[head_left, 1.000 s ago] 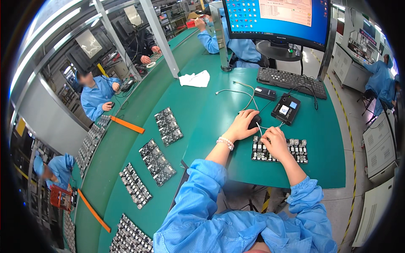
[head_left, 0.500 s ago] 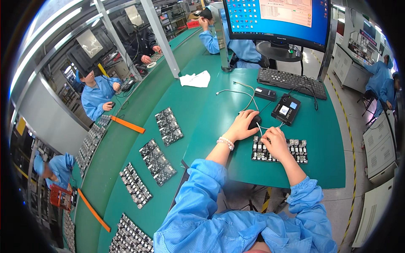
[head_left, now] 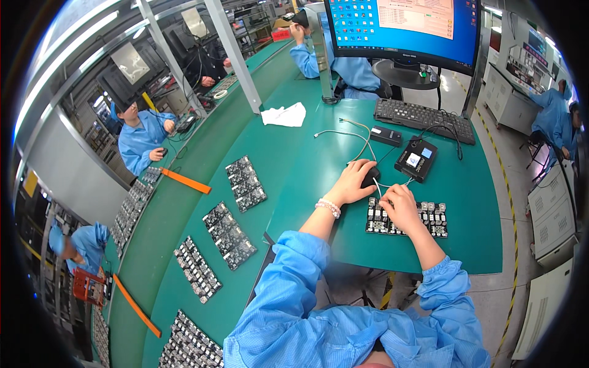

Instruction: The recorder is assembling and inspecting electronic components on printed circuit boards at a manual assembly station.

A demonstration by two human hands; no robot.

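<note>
My left hand, with a beaded bracelet at its wrist, rests over a black computer mouse, fingers curled round it. Just right of it, my right hand pinches the end of a thin white cable above a circuit board panel. The fingers cover part of that panel, so whether the cable end touches it is hidden. Beyond my hands lies a black box-shaped device with a small lit screen, cables running from its near edge.
A monitor and a black keyboard stand at the back. Panels of circuit boards lie along the left of the green table. Orange strips cross the green lane. A white cloth lies farther back. Co-workers sit opposite.
My two hands and the cable stay where they were. At the back left, the hands of a co-worker in dark clothing have shifted slightly away.
</note>
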